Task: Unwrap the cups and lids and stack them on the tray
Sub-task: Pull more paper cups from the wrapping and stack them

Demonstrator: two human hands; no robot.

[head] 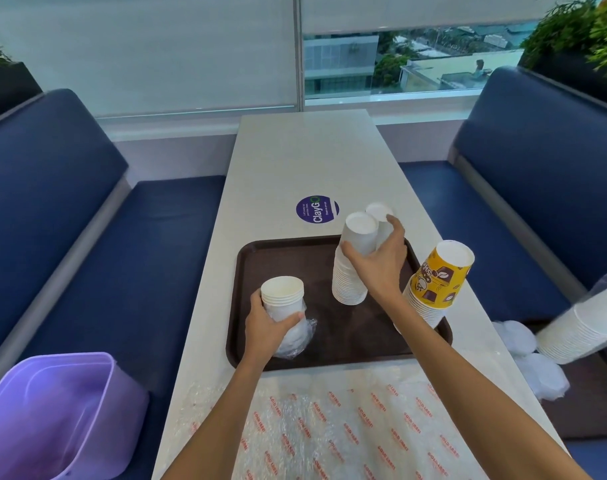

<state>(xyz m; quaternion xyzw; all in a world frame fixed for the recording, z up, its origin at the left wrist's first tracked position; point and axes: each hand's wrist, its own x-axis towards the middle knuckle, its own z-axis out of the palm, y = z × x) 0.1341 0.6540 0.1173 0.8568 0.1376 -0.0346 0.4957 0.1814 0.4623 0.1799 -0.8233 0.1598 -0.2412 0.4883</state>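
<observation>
The right hand (378,268) is curled round the upper part of a tall upturned stack of white cups (350,275), its fingertips reaching a second white stack (381,216) just behind. Both stand at the brown tray's (295,258) one o'clock. The left hand (265,329) grips a short stack of cups (283,294), mouths up, with clear wrap (295,341) bunched round its base, at the tray's eight o'clock. A yellow printed stack (437,282) leans at three o'clock, by the rim. Bubble wrap (330,427) lies at six o'clock on the white table (295,150).
</observation>
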